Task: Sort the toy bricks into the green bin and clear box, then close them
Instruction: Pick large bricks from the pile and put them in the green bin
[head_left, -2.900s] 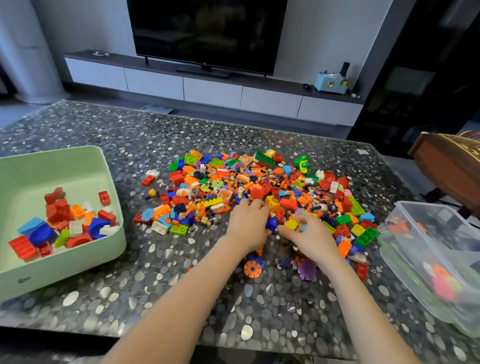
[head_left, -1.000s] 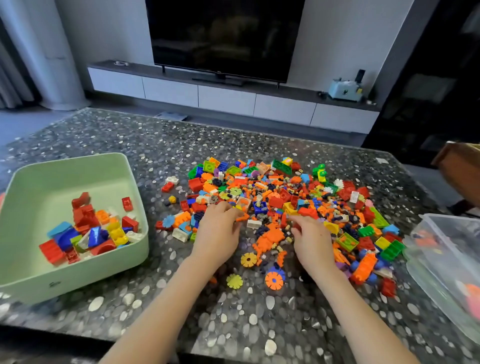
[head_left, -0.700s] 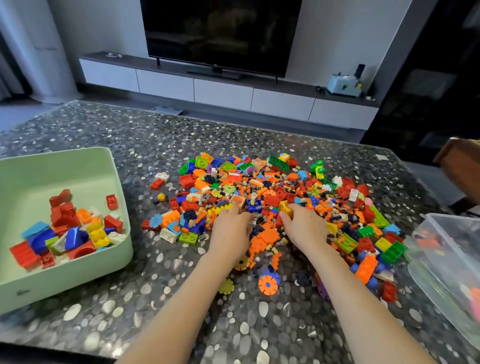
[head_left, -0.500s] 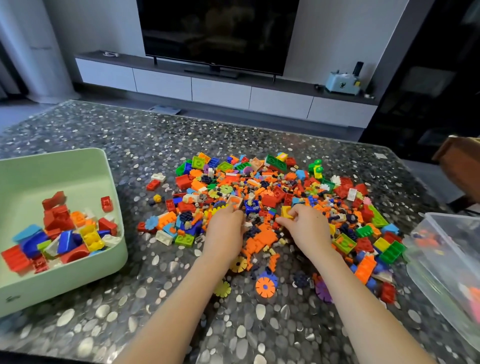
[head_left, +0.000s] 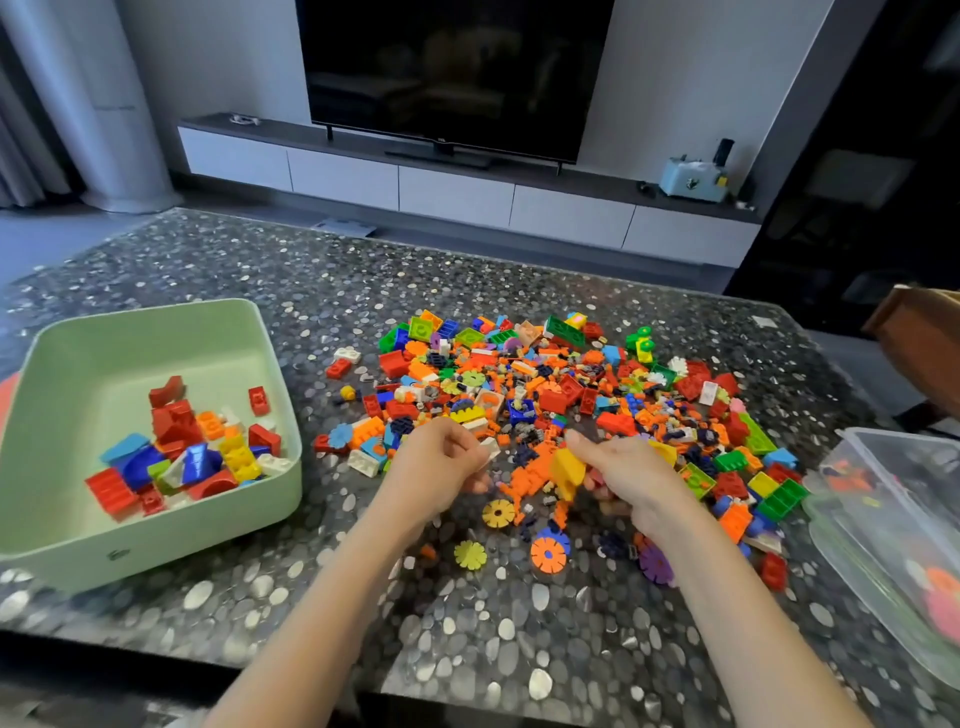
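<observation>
Two hands hold one piece each: the left hand (head_left: 441, 462) pinches one white brick (head_left: 488, 448), the right hand (head_left: 628, 473) one yellow brick (head_left: 566, 467). Between one green bin (head_left: 130, 353) at 9 o'clock and one clear box (head_left: 883, 561) at 3 o'clock lies one pile of toy bricks (head_left: 571, 384), too many to count. Four flower-shaped discs (head_left: 548, 555) dot its 6 o'clock edge. One television (head_left: 457, 73) stands at 12 o'clock.

On the bench (head_left: 519, 649) the pile of bricks (head_left: 561, 384) lies centre, the bin (head_left: 156, 540) left of it with bricks inside, the box (head_left: 862, 519) right at the edge. My left grip (head_left: 436, 462) and right grip (head_left: 634, 473) sit at the pile's near side, a small brick (head_left: 488, 448) in the left, a bigger brick (head_left: 566, 467) in the right. Loose discs (head_left: 470, 554) lie nearer me. Behind the bench, a television (head_left: 452, 73) stands on a cabinet (head_left: 452, 192).
</observation>
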